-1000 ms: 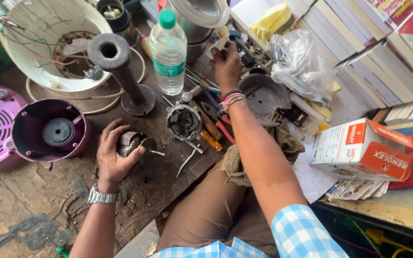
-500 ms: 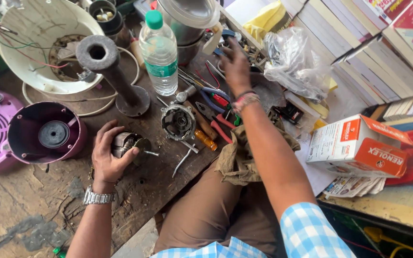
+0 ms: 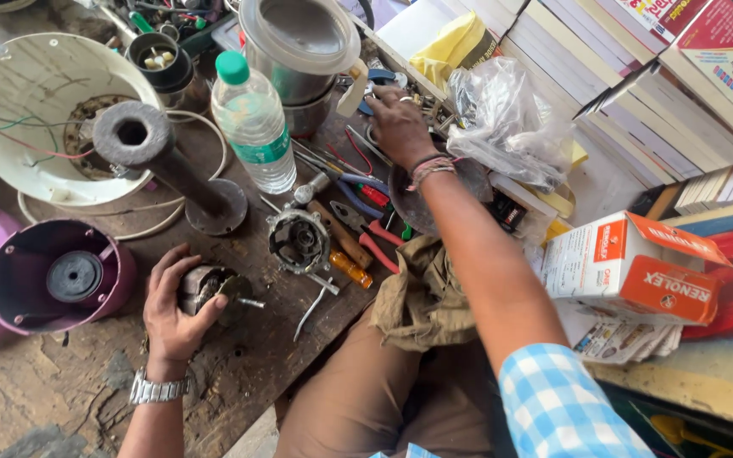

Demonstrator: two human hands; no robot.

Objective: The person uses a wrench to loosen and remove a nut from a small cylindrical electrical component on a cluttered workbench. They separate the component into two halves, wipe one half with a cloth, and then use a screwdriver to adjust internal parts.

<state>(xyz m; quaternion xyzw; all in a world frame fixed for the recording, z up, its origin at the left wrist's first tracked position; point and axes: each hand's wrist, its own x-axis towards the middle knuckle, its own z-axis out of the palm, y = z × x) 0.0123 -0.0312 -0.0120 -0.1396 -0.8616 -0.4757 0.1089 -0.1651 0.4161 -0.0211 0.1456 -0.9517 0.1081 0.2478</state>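
Observation:
My left hand (image 3: 176,305) grips a small round motor part (image 3: 211,288) with a shaft sticking out to the right, resting on the worn wooden bench (image 3: 61,390). A wristwatch sits on that wrist. My right hand (image 3: 399,125) reaches far across the bench to the clutter at the back, near a steel mixer jar (image 3: 299,59) and a blue-handled tool (image 3: 381,80); whether it holds anything is hidden. Another round motor housing (image 3: 299,242) lies between my arms, next to pliers (image 3: 366,233) and an orange-handled screwdriver (image 3: 351,269).
A plastic water bottle (image 3: 252,123) and a black metal pipe stand (image 3: 171,165) rise mid-bench. A white appliance base (image 3: 36,93) with wires and a purple housing (image 3: 61,276) lie left. A plastic bag (image 3: 502,119), stacked books (image 3: 638,110) and an orange-white box (image 3: 638,267) crowd the right.
My right hand has moved further back and left over the clutter. The view has shifted. The left hand still holds the motor part in the same place.

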